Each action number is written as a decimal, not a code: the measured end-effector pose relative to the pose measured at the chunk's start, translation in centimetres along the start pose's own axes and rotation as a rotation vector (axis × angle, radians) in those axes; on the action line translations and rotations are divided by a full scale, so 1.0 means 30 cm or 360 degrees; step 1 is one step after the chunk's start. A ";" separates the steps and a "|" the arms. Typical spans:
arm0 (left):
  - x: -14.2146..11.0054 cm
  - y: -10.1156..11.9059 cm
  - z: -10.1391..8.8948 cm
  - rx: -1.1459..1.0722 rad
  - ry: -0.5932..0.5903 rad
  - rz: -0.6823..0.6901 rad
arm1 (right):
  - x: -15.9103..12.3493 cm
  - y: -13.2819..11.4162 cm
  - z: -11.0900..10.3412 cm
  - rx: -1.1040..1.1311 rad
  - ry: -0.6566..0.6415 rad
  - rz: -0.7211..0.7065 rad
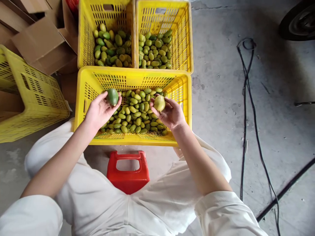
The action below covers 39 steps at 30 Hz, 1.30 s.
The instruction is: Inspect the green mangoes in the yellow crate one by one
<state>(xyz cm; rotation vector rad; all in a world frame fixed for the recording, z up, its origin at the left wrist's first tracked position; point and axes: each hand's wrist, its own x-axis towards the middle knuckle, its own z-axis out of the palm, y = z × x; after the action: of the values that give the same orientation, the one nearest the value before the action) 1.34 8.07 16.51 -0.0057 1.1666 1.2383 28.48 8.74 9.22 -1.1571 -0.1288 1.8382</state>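
My left hand [102, 108] holds a dark green oval fruit [113, 97] with a small pale tip, propped on the fingers and thumb. In my right hand [172, 113] rests a rounder yellow-green fruit [159, 103], cupped by the fingers. Both hands are above the near yellow crate [133, 141], palms turned up. Below them many small green and yellow-green fruits [134, 109] lie heaped on the crate's floor. I cannot tell their exact kind.
Behind stand two more yellow crates, one left [86, 36] and one right [183, 39], partly filled with fruit. Another yellow crate [36, 95] and cardboard boxes [40, 42] stand at left. A red stool [128, 178] is between my legs. Black cable [253, 98] lies right, near a wheel [301, 21].
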 end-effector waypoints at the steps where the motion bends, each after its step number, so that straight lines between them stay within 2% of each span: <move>1: 0.000 0.005 0.000 0.0015 0.0004 -0.0003 | -0.004 -0.003 0.004 -0.0036 0.0007 -0.0003; 8: 0.015 0.027 -0.024 0.0224 -0.0025 -0.0087 | -0.038 -0.035 0.027 -0.0074 0.0070 0.0096; 17: 0.057 0.026 -0.053 0.0395 -0.0176 -0.0142 | -0.029 -0.055 0.033 -0.0040 -0.0013 -0.0047; 26: 0.055 0.002 -0.041 0.0335 -0.0099 -0.0145 | 0.006 -0.082 0.002 -0.0061 0.0130 0.0012; 33: 0.071 -0.008 -0.037 0.0399 -0.0053 -0.0172 | -0.010 -0.082 0.006 -0.0174 0.0050 0.0094; 39: 0.097 0.009 -0.064 0.0417 -0.0118 -0.0169 | -0.028 -0.078 0.033 -0.0177 -0.0019 0.0113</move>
<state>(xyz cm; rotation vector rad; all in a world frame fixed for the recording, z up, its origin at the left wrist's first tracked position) -0.53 9.18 13.77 0.1708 1.2401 0.9782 29.34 9.79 11.53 -1.2413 -0.2010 1.9211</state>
